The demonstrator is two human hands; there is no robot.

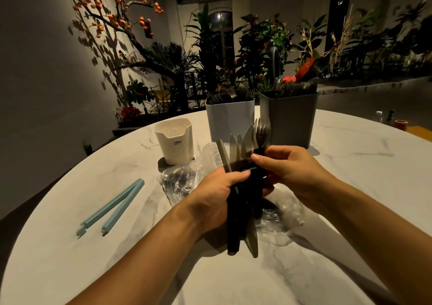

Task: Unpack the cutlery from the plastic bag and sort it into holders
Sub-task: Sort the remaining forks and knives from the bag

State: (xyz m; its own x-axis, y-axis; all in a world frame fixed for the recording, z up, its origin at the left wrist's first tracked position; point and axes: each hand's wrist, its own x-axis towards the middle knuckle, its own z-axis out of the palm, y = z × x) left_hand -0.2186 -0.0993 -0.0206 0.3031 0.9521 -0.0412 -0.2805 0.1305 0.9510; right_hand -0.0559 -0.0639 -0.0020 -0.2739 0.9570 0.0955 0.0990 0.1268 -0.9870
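dim warm light pools on the table (pixel 350 188), background murky, hard shadows, wide-angle bending at edges.

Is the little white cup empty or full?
Empty: the cream holder stands upright, and no cutlery sticks out above its rim.

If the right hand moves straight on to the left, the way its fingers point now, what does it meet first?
Probably the bundle of cutlery, which the right hand already pinches; just beyond it, the left hand.
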